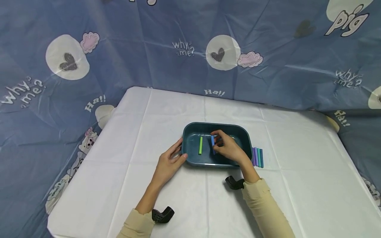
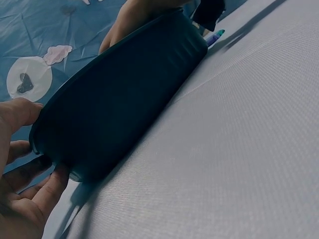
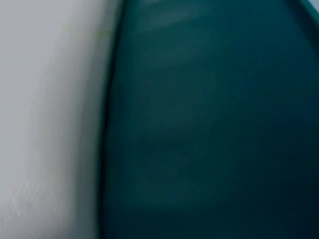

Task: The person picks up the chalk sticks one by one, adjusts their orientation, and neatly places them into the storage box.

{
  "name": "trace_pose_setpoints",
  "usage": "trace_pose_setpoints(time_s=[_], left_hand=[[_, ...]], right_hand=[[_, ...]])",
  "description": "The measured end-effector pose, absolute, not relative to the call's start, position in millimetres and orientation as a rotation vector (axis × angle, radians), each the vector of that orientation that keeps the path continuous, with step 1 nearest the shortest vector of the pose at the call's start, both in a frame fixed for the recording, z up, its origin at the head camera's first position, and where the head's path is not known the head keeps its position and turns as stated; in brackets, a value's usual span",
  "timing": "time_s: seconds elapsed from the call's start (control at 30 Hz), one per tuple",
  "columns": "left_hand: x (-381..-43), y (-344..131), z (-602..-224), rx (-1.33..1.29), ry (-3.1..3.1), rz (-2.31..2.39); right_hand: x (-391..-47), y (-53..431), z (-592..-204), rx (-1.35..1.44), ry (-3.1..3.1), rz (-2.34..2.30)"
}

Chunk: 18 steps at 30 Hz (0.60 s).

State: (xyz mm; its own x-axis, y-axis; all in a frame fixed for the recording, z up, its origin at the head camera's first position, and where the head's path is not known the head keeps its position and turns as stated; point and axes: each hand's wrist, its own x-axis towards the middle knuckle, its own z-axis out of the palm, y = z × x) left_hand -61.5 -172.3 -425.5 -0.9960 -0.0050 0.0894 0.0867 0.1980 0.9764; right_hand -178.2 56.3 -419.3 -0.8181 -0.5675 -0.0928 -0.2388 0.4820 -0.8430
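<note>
A dark teal tray (image 1: 190, 145) with rounded corners rests on the white cloth. My left hand (image 1: 167, 167) holds its left end, fingers and thumb bent against the wall in the left wrist view. Over the inside of the tray, my right hand (image 1: 228, 147) pinches a slim blue stick (image 1: 212, 141) between thumb and fingers. Left of that, a bright green stick (image 1: 200, 145) lies on the tray floor, roughly parallel to the blue one. The right wrist view is blurred, filled by the tray wall (image 3: 199, 124); neither hand nor stick shows there.
Just outside the tray's right end, several purple, teal and dark blue sticks (image 1: 258, 157) lie side by side. White cloth (image 1: 178, 205) covers the table. A blue patterned curtain (image 1: 166, 26) hangs behind and at the sides. Black wrist cameras (image 1: 163, 215) project inward from both wrists.
</note>
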Motion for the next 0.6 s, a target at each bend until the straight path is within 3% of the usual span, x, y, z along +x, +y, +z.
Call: trace_pose_setpoints(time_s=[0.6], left_hand=[[-62.4, -175.1, -426.4, -0.071, -2.375, -1.966]], right_hand=[[-184.2, 32.9, -428.6, -0.589, 2.339, -1.209]])
